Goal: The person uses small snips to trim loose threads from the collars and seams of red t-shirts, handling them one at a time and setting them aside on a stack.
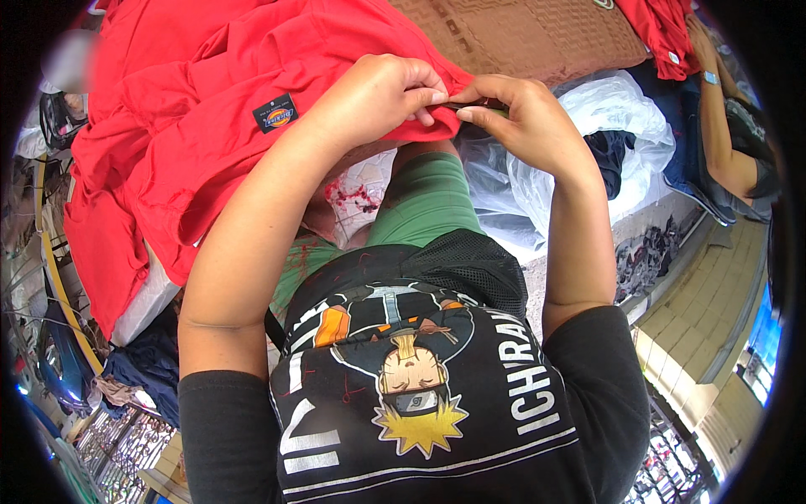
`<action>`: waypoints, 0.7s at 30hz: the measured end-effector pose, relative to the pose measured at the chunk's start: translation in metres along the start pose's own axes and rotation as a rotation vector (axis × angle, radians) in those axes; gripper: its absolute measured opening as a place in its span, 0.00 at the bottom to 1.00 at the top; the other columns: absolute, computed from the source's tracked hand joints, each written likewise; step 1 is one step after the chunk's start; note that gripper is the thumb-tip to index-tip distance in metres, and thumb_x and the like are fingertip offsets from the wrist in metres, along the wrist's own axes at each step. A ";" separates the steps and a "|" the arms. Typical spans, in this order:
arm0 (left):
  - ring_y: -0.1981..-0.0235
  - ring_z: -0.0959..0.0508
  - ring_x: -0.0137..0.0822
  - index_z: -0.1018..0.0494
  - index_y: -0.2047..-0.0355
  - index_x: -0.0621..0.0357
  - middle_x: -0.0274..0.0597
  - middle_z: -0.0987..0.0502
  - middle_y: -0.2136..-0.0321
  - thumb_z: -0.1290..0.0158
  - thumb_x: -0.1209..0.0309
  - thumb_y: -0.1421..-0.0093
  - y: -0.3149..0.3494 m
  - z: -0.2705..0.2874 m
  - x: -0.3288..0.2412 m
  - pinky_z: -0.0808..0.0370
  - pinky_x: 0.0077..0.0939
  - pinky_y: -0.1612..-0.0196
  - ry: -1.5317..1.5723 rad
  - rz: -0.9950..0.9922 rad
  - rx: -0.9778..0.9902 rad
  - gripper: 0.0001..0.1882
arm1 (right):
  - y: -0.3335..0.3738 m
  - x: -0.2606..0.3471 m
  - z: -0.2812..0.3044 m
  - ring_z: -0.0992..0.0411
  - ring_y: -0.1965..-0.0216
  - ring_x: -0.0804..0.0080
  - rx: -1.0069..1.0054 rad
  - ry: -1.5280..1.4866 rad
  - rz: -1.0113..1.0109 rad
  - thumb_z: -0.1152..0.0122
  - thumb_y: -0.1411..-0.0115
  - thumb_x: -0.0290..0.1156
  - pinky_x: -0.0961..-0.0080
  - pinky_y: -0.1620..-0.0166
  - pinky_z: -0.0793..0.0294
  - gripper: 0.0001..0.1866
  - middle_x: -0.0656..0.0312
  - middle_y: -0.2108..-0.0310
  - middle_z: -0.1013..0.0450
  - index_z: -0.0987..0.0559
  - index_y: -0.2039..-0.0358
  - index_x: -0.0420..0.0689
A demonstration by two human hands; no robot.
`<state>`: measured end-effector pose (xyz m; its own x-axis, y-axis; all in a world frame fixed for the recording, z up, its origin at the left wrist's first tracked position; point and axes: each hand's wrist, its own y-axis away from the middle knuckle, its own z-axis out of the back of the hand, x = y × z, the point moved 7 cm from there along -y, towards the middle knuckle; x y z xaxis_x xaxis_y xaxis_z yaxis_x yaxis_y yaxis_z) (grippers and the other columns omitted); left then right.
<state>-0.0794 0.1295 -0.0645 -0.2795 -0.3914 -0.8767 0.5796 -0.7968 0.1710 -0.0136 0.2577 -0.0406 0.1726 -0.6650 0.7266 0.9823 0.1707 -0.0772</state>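
Head view: the left hand (401,86) is pinching the red garment (197,160) by its edge, apparently steadying it, while the right hand (522,107) is grasping a slim dark tool (482,107).

crumpled clear plastic (642,118) lies beside a brown patterned cloth (537,38), near dark scraps (651,256).

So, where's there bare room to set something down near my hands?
The brown patterned fabric surface looks mostly bare between the large red cloth garment and the red cloth at upper right. Below, it's crowded: your left hand and right hand are at the garment's edge, with crumpled translucent plastic alongside.
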 end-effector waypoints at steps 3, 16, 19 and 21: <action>0.67 0.20 0.28 0.24 0.61 0.66 0.39 0.20 0.70 0.47 0.72 0.37 0.002 0.000 -0.001 0.24 0.24 0.60 -0.016 0.039 -0.030 0.09 | -0.002 0.003 -0.001 0.24 0.65 0.50 0.040 0.055 0.016 0.37 0.47 0.29 0.62 0.62 0.26 0.11 0.50 0.69 0.22 0.20 0.63 0.40; 0.62 0.29 0.36 0.27 0.70 0.58 0.49 0.25 0.64 0.58 0.66 0.30 0.174 0.130 -0.095 0.34 0.34 0.51 0.046 -0.720 -0.492 0.15 | 0.002 0.045 0.042 0.28 0.67 0.80 -0.173 -0.094 -0.083 0.32 0.46 0.29 0.80 0.63 0.28 0.16 0.63 0.66 0.21 0.20 0.56 0.41; 0.62 0.25 0.34 0.25 0.64 0.62 0.46 0.22 0.64 0.51 0.72 0.34 0.178 0.124 -0.073 0.30 0.29 0.54 0.234 -0.610 -0.702 0.07 | -0.005 0.048 0.027 0.33 0.69 0.91 -0.214 -0.087 0.071 0.36 0.40 0.31 0.91 0.77 0.37 0.17 0.73 0.68 0.27 0.23 0.50 0.43; 0.65 0.22 0.31 0.22 0.65 0.66 0.39 0.20 0.69 0.46 0.75 0.37 0.166 0.116 -0.055 0.25 0.21 0.61 0.170 -0.505 -0.734 0.06 | -0.014 0.058 0.013 0.33 0.69 0.90 -0.203 -0.157 0.098 0.36 0.40 0.30 0.91 0.75 0.37 0.16 0.72 0.67 0.27 0.23 0.52 0.42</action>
<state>-0.0567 -0.0347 0.0647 -0.5497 0.0440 -0.8342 0.7773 -0.3389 -0.5301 -0.0180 0.2260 0.0112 0.2702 -0.5287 0.8047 0.9585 0.0689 -0.2766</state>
